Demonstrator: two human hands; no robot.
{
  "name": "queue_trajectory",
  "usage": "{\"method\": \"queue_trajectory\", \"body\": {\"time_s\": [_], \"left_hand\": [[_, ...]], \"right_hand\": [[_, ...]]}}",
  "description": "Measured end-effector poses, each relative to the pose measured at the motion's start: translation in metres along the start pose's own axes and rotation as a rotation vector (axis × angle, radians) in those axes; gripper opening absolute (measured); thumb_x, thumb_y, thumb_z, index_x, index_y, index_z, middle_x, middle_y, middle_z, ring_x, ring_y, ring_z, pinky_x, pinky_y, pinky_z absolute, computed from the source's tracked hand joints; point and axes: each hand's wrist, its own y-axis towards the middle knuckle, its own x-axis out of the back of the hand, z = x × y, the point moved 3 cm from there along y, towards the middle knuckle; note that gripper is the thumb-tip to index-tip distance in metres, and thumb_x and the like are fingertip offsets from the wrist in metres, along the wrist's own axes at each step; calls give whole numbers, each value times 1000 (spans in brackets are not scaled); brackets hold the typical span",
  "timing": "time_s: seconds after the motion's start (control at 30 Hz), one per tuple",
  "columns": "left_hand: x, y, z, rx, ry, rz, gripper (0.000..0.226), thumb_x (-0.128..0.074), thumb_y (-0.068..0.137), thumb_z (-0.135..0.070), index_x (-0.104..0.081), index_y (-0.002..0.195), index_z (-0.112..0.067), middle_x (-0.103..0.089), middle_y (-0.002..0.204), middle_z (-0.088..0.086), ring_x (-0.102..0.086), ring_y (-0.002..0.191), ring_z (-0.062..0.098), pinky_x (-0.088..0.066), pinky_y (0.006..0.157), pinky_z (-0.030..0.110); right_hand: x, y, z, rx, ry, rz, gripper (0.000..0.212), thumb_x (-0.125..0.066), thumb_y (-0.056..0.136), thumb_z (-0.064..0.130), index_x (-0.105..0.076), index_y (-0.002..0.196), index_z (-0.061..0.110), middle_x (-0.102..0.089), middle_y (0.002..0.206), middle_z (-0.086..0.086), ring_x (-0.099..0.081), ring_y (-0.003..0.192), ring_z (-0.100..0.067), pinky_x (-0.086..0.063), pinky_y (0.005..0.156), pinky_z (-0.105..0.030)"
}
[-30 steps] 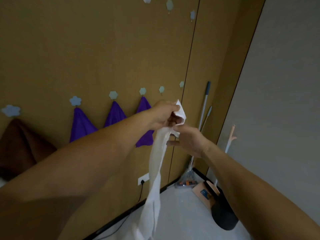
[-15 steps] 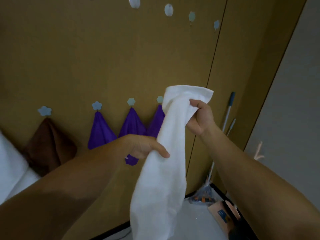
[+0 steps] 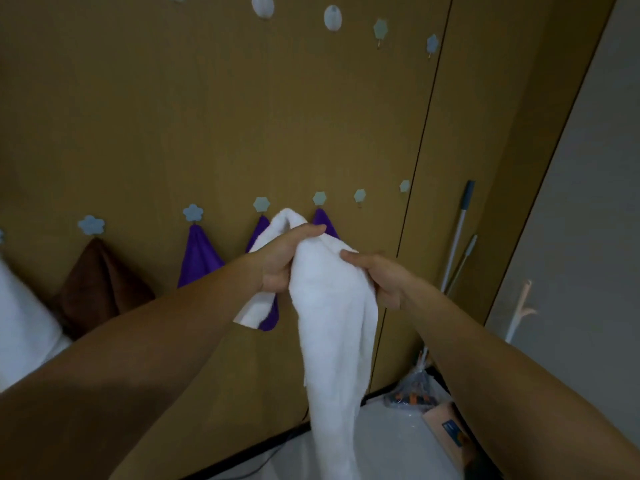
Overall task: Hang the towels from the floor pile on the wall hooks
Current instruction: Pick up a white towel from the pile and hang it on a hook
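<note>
I hold a white towel (image 3: 332, 327) in front of the brown wall. My left hand (image 3: 282, 259) grips its bunched top and my right hand (image 3: 377, 277) grips its right side; the rest hangs down toward the floor. Behind it runs a row of pale flower-shaped hooks. Three purple towels hang there, the left one (image 3: 199, 258) in full view and the other two partly hidden behind the white towel. A brown towel (image 3: 100, 289) hangs further left. Two hooks to the right, one (image 3: 360, 195) and another (image 3: 404, 186), carry nothing. The floor pile is out of view.
A second row of hooks (image 3: 333, 17) runs high on the wall. A white cloth (image 3: 24, 320) shows at the left edge. Mop handles (image 3: 459, 237) lean in the right corner above a plastic bag (image 3: 414, 393) and a cardboard box (image 3: 450, 431) on the floor.
My left hand has risen from the towel's middle to its top. My right hand has dropped a little and come closer to the left, bunching the towel's upper part.
</note>
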Motion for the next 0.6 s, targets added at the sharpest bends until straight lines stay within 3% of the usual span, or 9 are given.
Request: {"method": "queue_trajectory", "body": {"time_s": [0.07,0.13,0.23,0.3,0.43,0.53,0.6], "left_hand": [[-5,1,5,-23,-127,10,50,-76,72,-43,-73,109,-9,-65,123,17,-62,114,29,-53,91,40],[-12,2,13,13,-269,60,71,-73,74,-47,-59,129,-6,-53,138,18,-51,127,32,-37,109,44],[-16,3,30,29,-321,143,72,-67,80,-51,-53,136,-9,-48,143,16,-43,134,31,-28,115,45],[-13,1,43,57,-278,156,66,-70,79,-46,-56,134,-12,-50,141,15,-45,132,33,-30,113,48],[-6,-4,39,93,-187,125,62,-73,74,-30,-58,131,-10,-56,135,17,-52,126,36,-37,108,49],[2,-3,26,45,-234,59,63,-68,75,-29,-56,132,-6,-55,135,17,-50,127,36,-37,108,47],[6,-1,21,27,-246,16,65,-68,73,-34,-58,130,-4,-58,131,17,-53,121,34,-38,108,43]], "right_hand": [[-5,3,7,64,116,-32,29,-59,95,28,-63,115,7,-75,100,-8,-72,89,-22,-55,73,-37],[-12,6,13,114,252,-62,22,-55,97,23,-63,106,5,-76,91,-8,-73,81,-20,-57,69,-34],[-15,12,20,202,390,-124,32,-55,97,17,-57,121,-4,-71,107,-17,-70,96,-26,-57,78,-39],[-15,16,24,252,334,-197,33,-57,96,14,-54,123,-6,-68,110,-19,-68,95,-28,-58,74,-40],[0,21,30,258,-10,-459,33,-61,94,22,-55,118,1,-65,109,-15,-66,97,-31,-57,82,-47],[11,19,29,226,-160,-487,32,-55,97,29,-54,121,8,-65,102,-8,-65,93,-27,-57,66,-38],[16,19,22,201,-162,-486,35,-51,99,28,-53,124,4,-65,109,-13,-65,96,-30,-58,71,-41]]}}
